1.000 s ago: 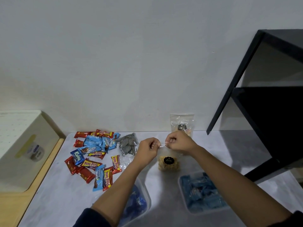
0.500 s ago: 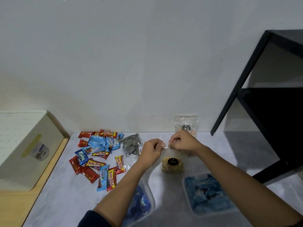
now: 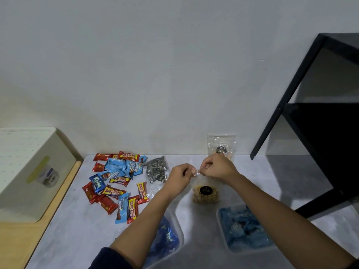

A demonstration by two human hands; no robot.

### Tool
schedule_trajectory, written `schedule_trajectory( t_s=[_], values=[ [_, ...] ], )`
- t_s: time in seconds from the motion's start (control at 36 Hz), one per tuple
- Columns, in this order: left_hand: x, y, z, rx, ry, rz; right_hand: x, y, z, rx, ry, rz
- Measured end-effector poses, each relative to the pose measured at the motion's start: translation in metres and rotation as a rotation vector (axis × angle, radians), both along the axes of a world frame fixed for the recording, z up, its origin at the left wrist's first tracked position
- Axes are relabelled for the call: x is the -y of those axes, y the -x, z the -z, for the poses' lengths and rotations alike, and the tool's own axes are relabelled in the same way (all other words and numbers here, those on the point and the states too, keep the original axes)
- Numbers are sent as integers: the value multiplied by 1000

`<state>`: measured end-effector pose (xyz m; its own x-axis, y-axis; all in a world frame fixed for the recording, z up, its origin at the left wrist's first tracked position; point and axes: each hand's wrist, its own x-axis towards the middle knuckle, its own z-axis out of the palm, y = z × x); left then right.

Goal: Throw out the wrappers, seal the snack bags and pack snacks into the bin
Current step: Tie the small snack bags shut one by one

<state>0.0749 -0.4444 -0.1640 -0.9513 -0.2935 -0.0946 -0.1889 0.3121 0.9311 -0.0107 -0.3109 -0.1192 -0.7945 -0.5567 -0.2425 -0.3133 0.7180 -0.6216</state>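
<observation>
Both hands work at the mouth of the clear snack bag [image 3: 205, 193]: the left hand [image 3: 181, 174] and the right hand [image 3: 217, 167] each pinch its top edge [image 3: 197, 173] between thumb and curled fingers, close together and almost touching. Over the last second little has shifted. The pinch sits at the same place along the edge, and the bag stands on the same spot of the grey table [image 3: 77, 230], between the wall and the two clear tubs. I judge the seal to be mid-press rather than finished, so this bag is not ready for packing. Its yellow-brown crisps and round black label show below the hands. Behind the right hand a second clear bag [image 3: 220, 144] leans on the wall. Left of the left hand lies a bag of black-and-white spiral sweets [image 3: 156, 171], then a loose heap of Beng-beng and blue bars [image 3: 114, 183]. The left tub [image 3: 179, 228] and the right tub [image 3: 218, 216] both hold blue packets. Most of the sorting looks to lie ahead.
</observation>
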Motion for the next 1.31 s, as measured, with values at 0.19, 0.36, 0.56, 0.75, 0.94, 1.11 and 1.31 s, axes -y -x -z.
schedule_trajectory(
  t_s=[0.19, 0.36, 0.56, 0.75, 0.94, 1.11, 1.31],
  values=[
    [-1, 0, -2, 16, 23, -12, 3, -4, -1, -70, -30, 3],
    [0, 5, -6, 43, 119, 6, 1, -1, -3, -86, -60, -52],
    [0, 5, -7, 25, 191, -14, -4, 1, -1, -87, -40, -72],
    [11, 4, -2, 20, 159, -52, -20, 11, -2, 68, 62, -84],
    [13, 3, -4, 18, 17, 24, -37, 19, -5, 26, 33, -31],
    [13, 7, 1, 41, 12, 53, -38, 21, 1, 8, 63, -19],
    [19, 11, -1, 47, -60, 49, -43, 23, 2, 99, 130, -18]
  ],
)
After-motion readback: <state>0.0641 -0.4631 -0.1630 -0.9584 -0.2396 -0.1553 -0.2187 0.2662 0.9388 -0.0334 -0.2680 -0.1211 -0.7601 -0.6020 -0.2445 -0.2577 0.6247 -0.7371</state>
